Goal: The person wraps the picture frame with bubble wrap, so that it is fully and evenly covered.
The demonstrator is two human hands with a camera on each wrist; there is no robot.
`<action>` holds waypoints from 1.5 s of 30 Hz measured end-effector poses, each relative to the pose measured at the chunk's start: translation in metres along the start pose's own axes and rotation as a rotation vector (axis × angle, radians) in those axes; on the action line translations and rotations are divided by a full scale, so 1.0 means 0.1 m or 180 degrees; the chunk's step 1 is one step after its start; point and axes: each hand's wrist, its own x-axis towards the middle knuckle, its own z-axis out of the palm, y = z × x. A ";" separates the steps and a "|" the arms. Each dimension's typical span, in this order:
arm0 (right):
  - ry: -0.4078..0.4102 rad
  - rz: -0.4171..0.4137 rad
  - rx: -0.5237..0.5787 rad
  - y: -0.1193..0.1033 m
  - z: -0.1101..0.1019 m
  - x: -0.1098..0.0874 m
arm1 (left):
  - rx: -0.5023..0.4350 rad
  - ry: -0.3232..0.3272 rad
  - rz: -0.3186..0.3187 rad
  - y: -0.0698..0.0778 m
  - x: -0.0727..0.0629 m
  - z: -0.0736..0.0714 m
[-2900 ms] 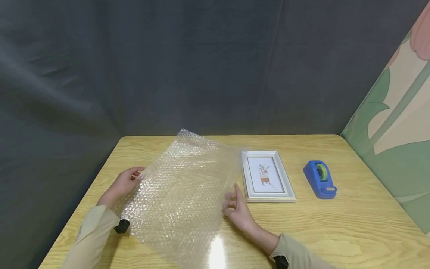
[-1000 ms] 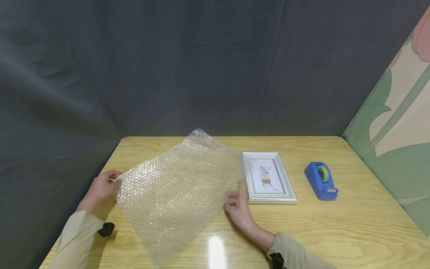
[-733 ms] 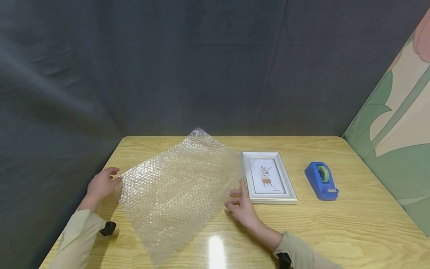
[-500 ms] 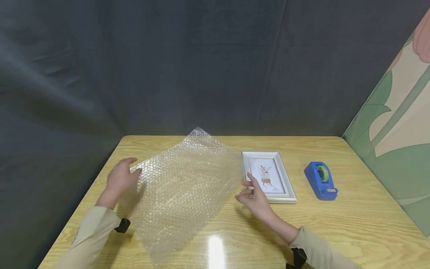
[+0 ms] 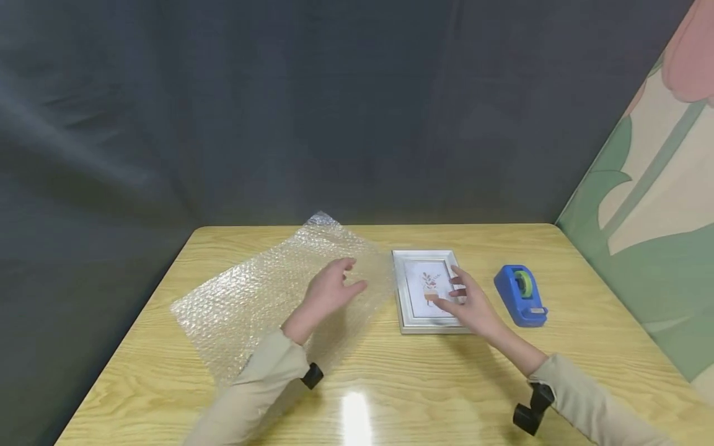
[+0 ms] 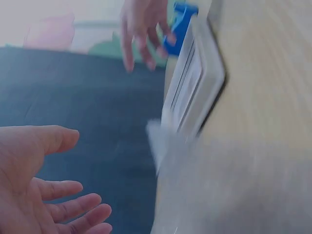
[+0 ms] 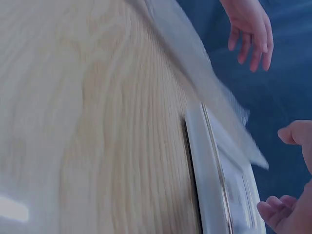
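A clear sheet of bubble wrap (image 5: 240, 303) lies on the left half of the table, its right corner lifted at the picture frame's left edge. The white picture frame (image 5: 409, 323) lies face up, showing a potted-plant print. Above the wrap my left hand (image 5: 323, 294) hovers with thumb and fingers spread, holding nothing. My right hand (image 5: 476, 310) is over the frame's right side, thumb and fingers apart; whether it touches the frame I cannot tell. In the left wrist view, a gap shows between the left hand (image 6: 29, 185) and the frame (image 6: 209, 73).
To the right of the frame stands a blue tape dispenser (image 5: 519, 297) with a green roll. The wooden table (image 5: 424, 396) ends at a dark curtain (image 5: 357, 124) behind and a floral panel (image 5: 664, 248) on the right.
My left hand has let go of the wrap's left corner and moved right across the sheet. The right hand has left the wrap's edge and moved right, over the frame.
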 end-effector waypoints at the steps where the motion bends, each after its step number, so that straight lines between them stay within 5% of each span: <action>1: -0.0005 -0.0022 -0.0031 0.03 -0.03 0.01 | -0.0033 -0.0025 0.0014 0.06 0.00 0.07; 11: -0.0116 0.0135 -0.0387 0.33 -0.23 0.04 | -0.0083 -0.0303 -0.0084 0.38 -0.06 0.69; 19: -0.0249 0.0171 -0.0253 0.50 -0.19 0.03 | 0.0040 -0.0411 -0.0002 0.36 -0.10 1.02; 30: -0.0213 0.0033 -0.0341 0.58 -0.19 -0.04 | 0.0168 -0.0093 0.0150 0.30 -0.15 1.12; 45: -0.0138 -0.0151 -0.0323 0.60 -0.30 -0.34 | 0.0025 -0.0235 0.0224 0.41 -0.36 1.20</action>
